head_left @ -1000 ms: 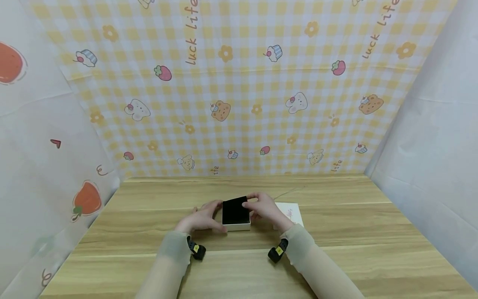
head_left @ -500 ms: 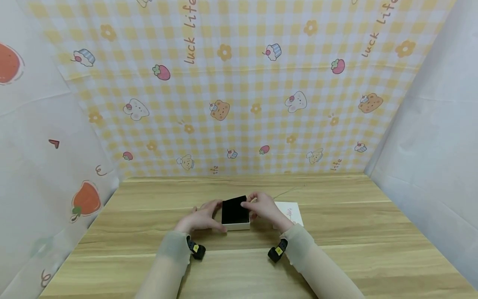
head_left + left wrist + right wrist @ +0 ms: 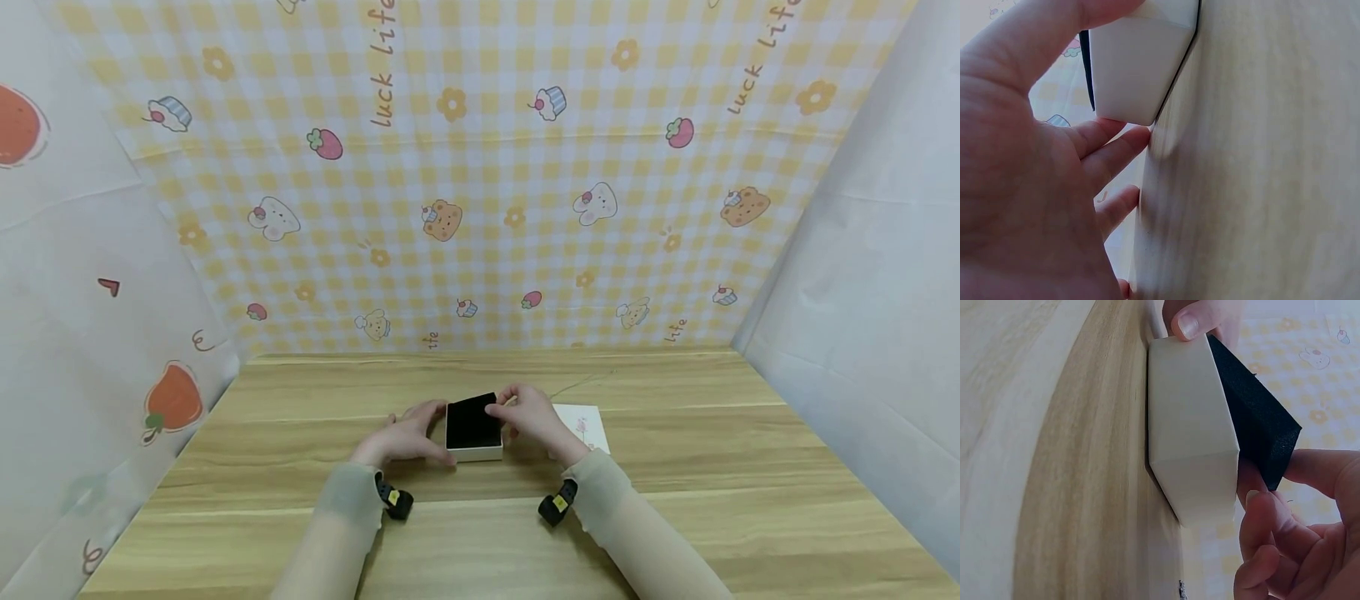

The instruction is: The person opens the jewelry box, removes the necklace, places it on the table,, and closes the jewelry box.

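Observation:
A small white box (image 3: 476, 455) stands on the wooden table, its inside filled by a black foam-like insert (image 3: 472, 423). My left hand (image 3: 405, 437) holds the box from the left, thumb at the near corner and fingers at the far one. In the left wrist view, the fingertips touch the box's white wall (image 3: 1138, 69). On the right, my right hand (image 3: 531, 415) pinches the edge of the black insert. The right wrist view shows the insert (image 3: 1263, 419) tilted, its right side raised above the box rim. What lies beneath it is hidden.
Right of the box, partly behind my right wrist, lies a white lid-like square (image 3: 585, 425) with a pink print. A thin chain or cord (image 3: 577, 386) lies on the table (image 3: 675, 500) behind it. A checked cloth (image 3: 480, 175) hangs at the back.

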The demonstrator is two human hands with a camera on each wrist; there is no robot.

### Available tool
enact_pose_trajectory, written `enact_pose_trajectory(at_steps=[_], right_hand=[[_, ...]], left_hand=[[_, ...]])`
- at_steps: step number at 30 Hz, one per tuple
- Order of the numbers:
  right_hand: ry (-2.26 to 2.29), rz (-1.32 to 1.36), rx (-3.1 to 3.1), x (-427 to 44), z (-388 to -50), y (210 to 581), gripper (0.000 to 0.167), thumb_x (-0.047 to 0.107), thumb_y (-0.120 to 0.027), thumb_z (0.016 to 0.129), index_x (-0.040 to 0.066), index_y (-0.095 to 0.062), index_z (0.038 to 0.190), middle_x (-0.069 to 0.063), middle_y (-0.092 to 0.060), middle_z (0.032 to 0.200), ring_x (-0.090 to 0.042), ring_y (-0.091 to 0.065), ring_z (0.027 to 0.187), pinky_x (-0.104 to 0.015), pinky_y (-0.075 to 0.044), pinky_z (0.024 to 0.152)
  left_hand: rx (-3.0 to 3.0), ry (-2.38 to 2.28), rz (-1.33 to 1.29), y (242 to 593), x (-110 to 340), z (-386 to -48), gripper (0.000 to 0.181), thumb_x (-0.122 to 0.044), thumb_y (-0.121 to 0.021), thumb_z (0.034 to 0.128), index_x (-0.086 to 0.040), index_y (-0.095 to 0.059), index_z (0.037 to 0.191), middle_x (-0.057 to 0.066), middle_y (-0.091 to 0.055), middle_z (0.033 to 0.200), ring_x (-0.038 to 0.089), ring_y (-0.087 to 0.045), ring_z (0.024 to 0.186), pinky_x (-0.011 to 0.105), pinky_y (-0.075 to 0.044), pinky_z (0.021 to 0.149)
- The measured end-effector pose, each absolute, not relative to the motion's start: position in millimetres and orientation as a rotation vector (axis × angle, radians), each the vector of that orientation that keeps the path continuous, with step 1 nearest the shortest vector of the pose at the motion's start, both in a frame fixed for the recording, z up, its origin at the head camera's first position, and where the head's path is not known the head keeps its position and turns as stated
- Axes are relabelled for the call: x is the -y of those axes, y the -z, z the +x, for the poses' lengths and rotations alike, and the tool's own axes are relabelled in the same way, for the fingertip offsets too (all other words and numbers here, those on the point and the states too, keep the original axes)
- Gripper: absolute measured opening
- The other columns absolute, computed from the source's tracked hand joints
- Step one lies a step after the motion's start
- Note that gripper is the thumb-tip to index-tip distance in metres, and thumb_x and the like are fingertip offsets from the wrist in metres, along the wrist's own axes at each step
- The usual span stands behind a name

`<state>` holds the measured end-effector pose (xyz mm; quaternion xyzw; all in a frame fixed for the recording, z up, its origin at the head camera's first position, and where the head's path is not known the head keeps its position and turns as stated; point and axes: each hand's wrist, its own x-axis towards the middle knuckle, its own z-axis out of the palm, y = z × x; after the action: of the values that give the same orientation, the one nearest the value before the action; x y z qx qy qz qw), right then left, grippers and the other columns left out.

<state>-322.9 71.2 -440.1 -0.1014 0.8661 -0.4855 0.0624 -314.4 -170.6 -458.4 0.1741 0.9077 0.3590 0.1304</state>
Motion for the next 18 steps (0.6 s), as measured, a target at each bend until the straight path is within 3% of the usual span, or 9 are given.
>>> enact_pose_trajectory(at_steps=[18], right_hand=[[1.425, -0.368, -2.671, -71.0, -319.7, 437.3, 0.022, 0.028, -0.069, 0.09, 0.008, -0.06, 0.092, 0.001, -0.065, 0.064, -0.028, -0.06, 0.051, -0.028, -0.044, 0.049]], left_hand=[[-2.651, -1.004, 0.505, 458.6, 170.4, -314.9, 0.097, -0.042, -0.085, 0.0645, -0.012, -0.04, 0.145, 0.008, -0.038, 0.15, 0.031, -0.025, 0.141, 0.072, 0.002, 0.104]])
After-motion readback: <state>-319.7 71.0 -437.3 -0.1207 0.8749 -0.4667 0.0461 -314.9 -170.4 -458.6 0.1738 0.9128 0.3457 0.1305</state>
